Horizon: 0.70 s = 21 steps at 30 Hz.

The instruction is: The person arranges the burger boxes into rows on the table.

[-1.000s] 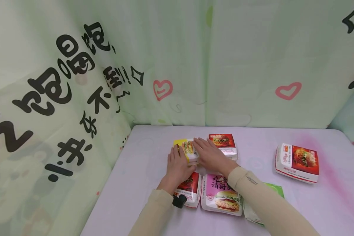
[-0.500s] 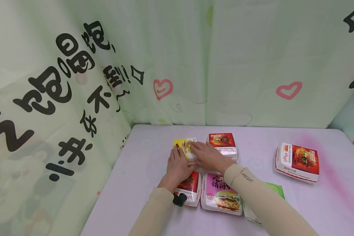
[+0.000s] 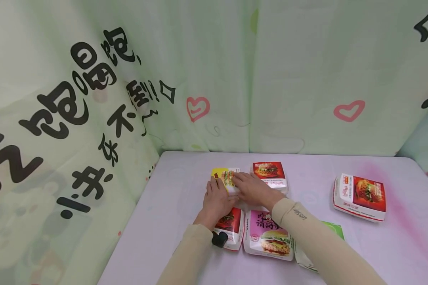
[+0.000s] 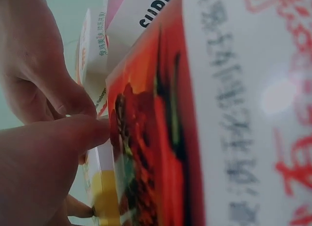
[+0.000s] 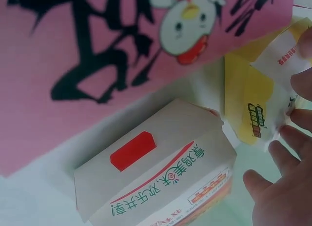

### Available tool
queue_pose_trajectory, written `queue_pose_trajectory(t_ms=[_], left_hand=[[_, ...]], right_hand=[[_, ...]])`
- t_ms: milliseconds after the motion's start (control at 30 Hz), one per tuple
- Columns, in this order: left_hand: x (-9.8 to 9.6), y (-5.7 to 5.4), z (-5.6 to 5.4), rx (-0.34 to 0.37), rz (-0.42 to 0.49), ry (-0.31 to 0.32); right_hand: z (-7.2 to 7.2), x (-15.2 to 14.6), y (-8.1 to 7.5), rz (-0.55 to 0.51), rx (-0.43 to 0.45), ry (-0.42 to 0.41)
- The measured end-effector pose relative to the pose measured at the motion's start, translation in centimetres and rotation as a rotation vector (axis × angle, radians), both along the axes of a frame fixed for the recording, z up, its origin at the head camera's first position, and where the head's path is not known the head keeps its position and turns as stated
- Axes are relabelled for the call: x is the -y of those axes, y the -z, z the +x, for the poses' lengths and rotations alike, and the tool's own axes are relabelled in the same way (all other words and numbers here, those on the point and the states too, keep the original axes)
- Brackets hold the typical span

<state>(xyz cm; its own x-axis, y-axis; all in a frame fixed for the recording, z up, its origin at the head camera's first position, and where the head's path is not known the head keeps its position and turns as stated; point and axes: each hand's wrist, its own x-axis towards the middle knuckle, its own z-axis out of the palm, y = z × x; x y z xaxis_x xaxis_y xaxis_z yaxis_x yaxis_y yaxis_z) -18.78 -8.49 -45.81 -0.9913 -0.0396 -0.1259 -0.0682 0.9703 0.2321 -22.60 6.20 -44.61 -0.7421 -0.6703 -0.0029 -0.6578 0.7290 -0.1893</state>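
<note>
A small yellow-and-white burger box (image 3: 225,175) sits at the table's back left, with both hands on it. My left hand (image 3: 215,202) holds its left and near sides; the thumb (image 4: 73,135) lies along the near side in the left wrist view. From the right, my right hand (image 3: 255,190) holds the same box, its fingers reaching over the top and its little finger standing apart in the right wrist view. The hands cover much of the box. Just right of it is a red-and-white burger box (image 3: 270,172).
Nearer me stand another red-and-white box (image 3: 232,227), a pink burger box (image 3: 267,237) and a green-and-white pack (image 3: 334,229), partly hidden by my right sleeve. One more red-and-white box (image 3: 360,198) lies far right. A printed curtain (image 3: 289,79) hangs behind the table.
My right hand has shifted slightly left over the yellow-and-white burger box, uncovering more of the red-and-white box beside it. My left hand stays almost in place.
</note>
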Motion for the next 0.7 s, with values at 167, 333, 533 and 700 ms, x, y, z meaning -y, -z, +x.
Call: queue_pose_trajectory(t_ms=[167, 333, 533, 700], left_hand=[[-0.5, -0.1, -0.6, -0.006, 0.023, -0.072], [-1.1, 0.0, -1.0, -0.01, -0.015, -0.12], [-1.7, 0.4, -1.3, 0.0, -0.044, -0.163], [-1.9, 0.5, -1.7, 0.031, -0.05, -0.183]], right_hand=[[0.1, -0.2, -0.1, -0.012, 0.007, 0.008], [0.1, -0.1, -0.2, -0.012, 0.014, 0.006], [0.2, -0.1, -0.2, 0.006, 0.002, -0.004], [0.2, -0.1, -0.4, 0.005, 0.026, -0.001]])
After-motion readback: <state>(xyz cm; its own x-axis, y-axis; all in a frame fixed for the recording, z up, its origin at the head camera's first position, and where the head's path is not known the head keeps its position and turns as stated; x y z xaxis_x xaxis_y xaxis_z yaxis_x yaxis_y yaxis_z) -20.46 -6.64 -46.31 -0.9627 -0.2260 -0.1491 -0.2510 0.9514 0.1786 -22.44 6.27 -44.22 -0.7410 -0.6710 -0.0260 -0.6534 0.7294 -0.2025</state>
